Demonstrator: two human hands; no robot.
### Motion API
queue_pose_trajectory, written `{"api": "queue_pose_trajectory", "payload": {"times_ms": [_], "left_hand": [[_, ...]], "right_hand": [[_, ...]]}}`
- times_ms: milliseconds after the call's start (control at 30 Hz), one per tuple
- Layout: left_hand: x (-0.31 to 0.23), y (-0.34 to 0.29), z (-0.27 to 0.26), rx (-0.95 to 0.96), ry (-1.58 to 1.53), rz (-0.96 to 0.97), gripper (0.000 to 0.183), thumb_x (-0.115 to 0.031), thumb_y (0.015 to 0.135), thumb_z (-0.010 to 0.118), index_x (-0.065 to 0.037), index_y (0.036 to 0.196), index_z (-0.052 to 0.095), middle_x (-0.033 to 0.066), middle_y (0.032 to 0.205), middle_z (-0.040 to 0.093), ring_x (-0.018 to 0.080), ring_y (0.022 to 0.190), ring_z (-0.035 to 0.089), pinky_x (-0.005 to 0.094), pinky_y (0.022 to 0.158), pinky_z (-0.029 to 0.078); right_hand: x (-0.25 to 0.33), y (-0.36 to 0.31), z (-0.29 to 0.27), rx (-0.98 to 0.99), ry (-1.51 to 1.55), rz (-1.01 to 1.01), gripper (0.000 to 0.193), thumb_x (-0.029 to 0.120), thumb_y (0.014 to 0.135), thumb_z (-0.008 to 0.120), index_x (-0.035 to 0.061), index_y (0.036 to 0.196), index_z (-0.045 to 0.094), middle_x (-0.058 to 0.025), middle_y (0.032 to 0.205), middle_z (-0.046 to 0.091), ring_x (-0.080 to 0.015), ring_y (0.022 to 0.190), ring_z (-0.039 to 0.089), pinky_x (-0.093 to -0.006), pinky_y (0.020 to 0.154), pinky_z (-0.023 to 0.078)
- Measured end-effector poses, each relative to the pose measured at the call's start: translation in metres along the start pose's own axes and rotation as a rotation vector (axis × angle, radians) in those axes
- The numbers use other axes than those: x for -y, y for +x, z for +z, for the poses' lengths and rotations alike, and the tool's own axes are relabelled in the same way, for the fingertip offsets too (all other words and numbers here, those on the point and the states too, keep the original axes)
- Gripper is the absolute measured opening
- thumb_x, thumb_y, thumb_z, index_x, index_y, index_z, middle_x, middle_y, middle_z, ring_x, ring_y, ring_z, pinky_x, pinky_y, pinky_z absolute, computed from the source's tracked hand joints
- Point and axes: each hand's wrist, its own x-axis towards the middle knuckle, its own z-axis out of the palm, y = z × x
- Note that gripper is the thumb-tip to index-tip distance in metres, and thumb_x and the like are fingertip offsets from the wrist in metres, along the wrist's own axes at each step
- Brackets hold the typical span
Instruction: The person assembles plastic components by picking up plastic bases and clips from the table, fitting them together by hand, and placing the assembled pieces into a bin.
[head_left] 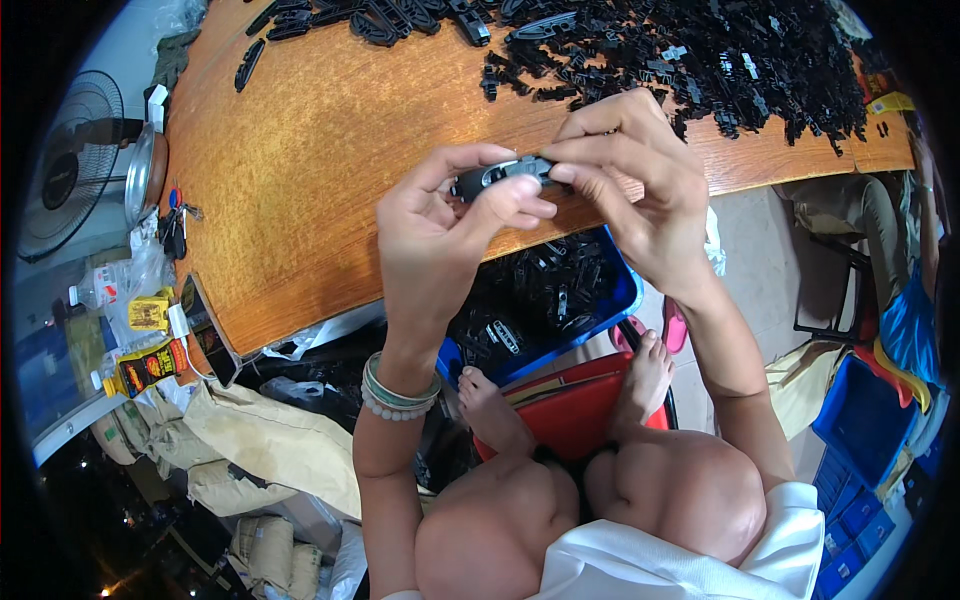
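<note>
Over the near edge of the wooden table (300, 190), both hands meet at a small black plastic part (470, 185) with a shiny, lighter stretch along its side. My left hand (440, 205) is closed round its body between thumb and fingers. At the other end, the thumb and fingertips of my right hand (645, 180) pinch a small dark piece (538, 167) against it. Whether the two are joined I cannot tell. Right below is a blue bin (625, 290) holding many black plastic parts (560, 285).
A large heap of small black pieces (720, 70) covers the table's far right. Longer black parts (385, 20) lie along the far edge. To the left stand a fan (75, 170) and some keys (175, 225). A red container (560, 410) sits between my feet.
</note>
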Motion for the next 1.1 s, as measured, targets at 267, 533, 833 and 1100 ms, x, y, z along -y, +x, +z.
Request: {"api": "queue_pose_trajectory", "payload": {"times_ms": [267,533,833,1100], "left_hand": [[-0.001,-0.006,0.005,0.128,0.269,0.165,0.018,0.01,0.081,0.056,0.008,0.099,0.055,0.0148,0.083,0.063,0.0163,0.07,0.064,0.0246,0.065,0.053],[0.005,0.094,-0.01,0.124,0.917,0.519,0.017,-0.011,0.084,0.062,0.0,0.097,0.065,0.0061,0.084,0.066,0.0122,0.075,0.063,0.0251,0.068,0.051],[0.009,0.148,0.02,0.016,1.225,0.492,0.019,-0.015,0.071,0.066,0.002,0.08,0.064,0.0218,0.082,0.063,0.0357,0.084,0.061,0.0413,0.074,0.047],[0.014,0.095,-0.024,0.084,0.296,0.148,0.013,-0.003,0.08,0.065,0.003,0.089,0.058,0.0136,0.081,0.065,0.0144,0.07,0.063,0.0233,0.067,0.051]], "right_hand": [[0.014,-0.019,0.0,-0.015,0.494,0.54,0.019,0.007,0.078,0.067,-0.0009,0.096,0.066,-0.0066,0.084,0.063,-0.0116,0.072,0.058,-0.0235,0.061,0.045],[0.031,-0.039,-0.016,0.479,0.326,0.535,0.02,0.01,0.076,0.07,-0.0024,0.091,0.066,-0.012,0.077,0.062,-0.0237,0.072,0.06,-0.0328,0.062,0.047],[-0.041,0.028,0.004,0.066,-0.526,0.044,0.009,0.004,0.076,0.062,0.001,0.084,0.065,-0.0107,0.087,0.06,-0.0275,0.082,0.056,-0.0342,0.075,0.044],[-0.041,0.025,0.007,-0.036,-0.378,0.153,0.013,0.005,0.078,0.064,0.0017,0.091,0.064,-0.0063,0.09,0.063,-0.0171,0.087,0.058,-0.0286,0.08,0.045]]}}
